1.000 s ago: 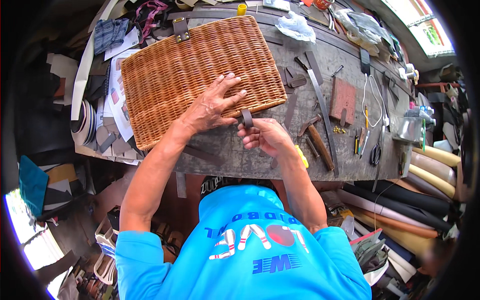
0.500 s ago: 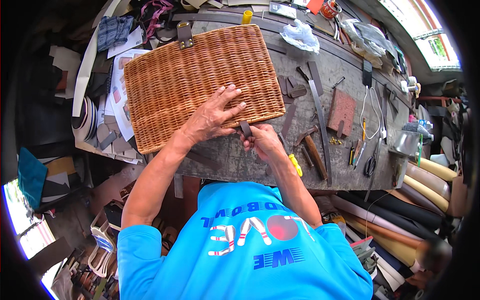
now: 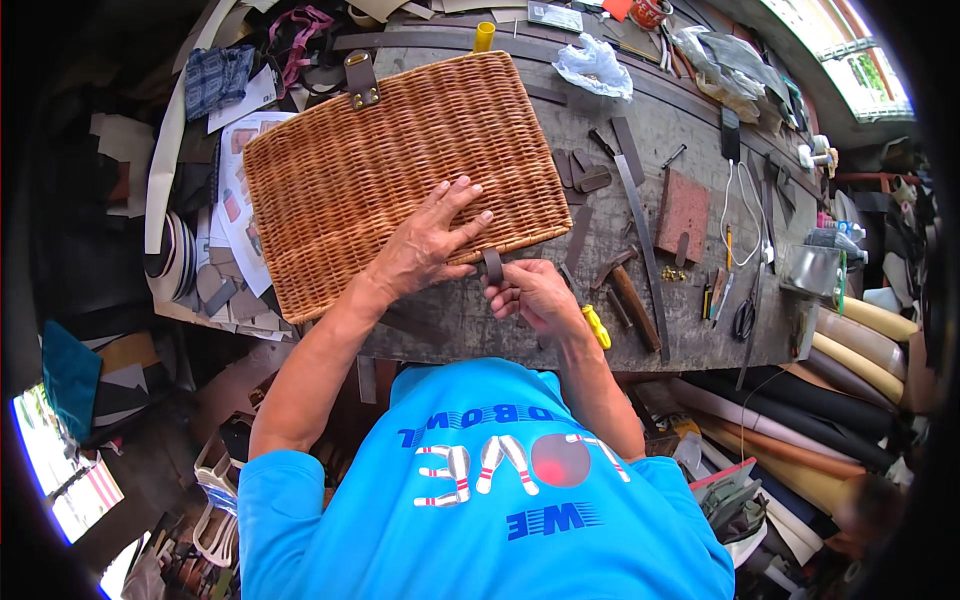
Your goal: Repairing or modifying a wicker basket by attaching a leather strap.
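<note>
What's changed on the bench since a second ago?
Very little. The right hand seems to have shifted slightly left, so more of the yellow handle shows beside its wrist. The bench things sit lower in the picture, probably from head movement. Nothing was visibly grasped or released: the left hand still lies spread on the wicker case, the right still at the dark strap.

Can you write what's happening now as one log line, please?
left hand: resting on wicker piece | right hand: holding dark strap at wicker's near edge | hammer: lying on table
</note>
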A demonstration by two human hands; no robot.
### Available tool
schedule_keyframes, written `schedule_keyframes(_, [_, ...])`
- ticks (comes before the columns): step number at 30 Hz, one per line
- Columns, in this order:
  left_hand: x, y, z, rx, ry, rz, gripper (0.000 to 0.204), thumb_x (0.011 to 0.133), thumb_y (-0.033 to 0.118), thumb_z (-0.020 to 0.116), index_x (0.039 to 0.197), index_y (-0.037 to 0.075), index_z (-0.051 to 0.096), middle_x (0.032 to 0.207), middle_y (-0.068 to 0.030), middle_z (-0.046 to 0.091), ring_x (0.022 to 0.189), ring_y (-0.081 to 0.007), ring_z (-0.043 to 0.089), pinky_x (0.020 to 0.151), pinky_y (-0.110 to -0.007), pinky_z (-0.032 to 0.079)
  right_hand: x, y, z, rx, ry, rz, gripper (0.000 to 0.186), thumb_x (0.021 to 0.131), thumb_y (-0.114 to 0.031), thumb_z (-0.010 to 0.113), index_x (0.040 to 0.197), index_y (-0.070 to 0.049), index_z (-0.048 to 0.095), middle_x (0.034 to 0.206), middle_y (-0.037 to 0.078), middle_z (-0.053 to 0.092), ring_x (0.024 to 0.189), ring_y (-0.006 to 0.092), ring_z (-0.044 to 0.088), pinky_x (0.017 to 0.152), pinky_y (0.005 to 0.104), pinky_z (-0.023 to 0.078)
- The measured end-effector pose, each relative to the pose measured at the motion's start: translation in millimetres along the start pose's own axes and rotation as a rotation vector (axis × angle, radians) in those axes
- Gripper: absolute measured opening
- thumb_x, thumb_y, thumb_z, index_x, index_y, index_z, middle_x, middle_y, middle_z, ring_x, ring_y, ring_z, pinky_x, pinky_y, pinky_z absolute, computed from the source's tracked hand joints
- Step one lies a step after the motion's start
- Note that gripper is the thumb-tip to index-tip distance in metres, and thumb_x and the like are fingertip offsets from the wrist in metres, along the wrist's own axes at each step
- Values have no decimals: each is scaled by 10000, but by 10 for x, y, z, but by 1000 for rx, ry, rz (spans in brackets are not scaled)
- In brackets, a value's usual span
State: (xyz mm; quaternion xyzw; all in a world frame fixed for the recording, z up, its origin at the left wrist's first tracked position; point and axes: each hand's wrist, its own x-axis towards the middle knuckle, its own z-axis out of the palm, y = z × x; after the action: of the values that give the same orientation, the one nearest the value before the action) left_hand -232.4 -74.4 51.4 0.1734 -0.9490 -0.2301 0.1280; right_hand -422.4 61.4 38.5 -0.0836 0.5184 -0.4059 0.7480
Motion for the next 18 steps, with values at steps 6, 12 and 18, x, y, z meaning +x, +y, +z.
schedule_keyframes(6, [7,5,-9,-16,-4,-3,843,667,236,872,1430,112,535,1556,-167,363,1477,-363,306,1231,-487,252,81,90,90,-24,86,-117,270,980,-179,580,991,78,661,803,118,696,613,141,670,573,281,595])
schedule_keyframes(12, [12,1,-24,-27,-6,-11,827,661,233,873,1412,102,552,1553,-173,369,1477,-359,306,1230,-485,254,170,131,-30,41,37,-130,278,977,-213,635,1023,61,648,769,100,686,603,139,677,555,267,592])
schedule_keyframes(18, [3,28,-9,-43,-3,-30,841,638,210,883,1406,101,559,1549,-155,380,1469,-354,322,1231,-483,265,-116,19,111,171,37,13,286,990,-173,547,1057,91,632,846,145,701,644,173,696,604,299,620])
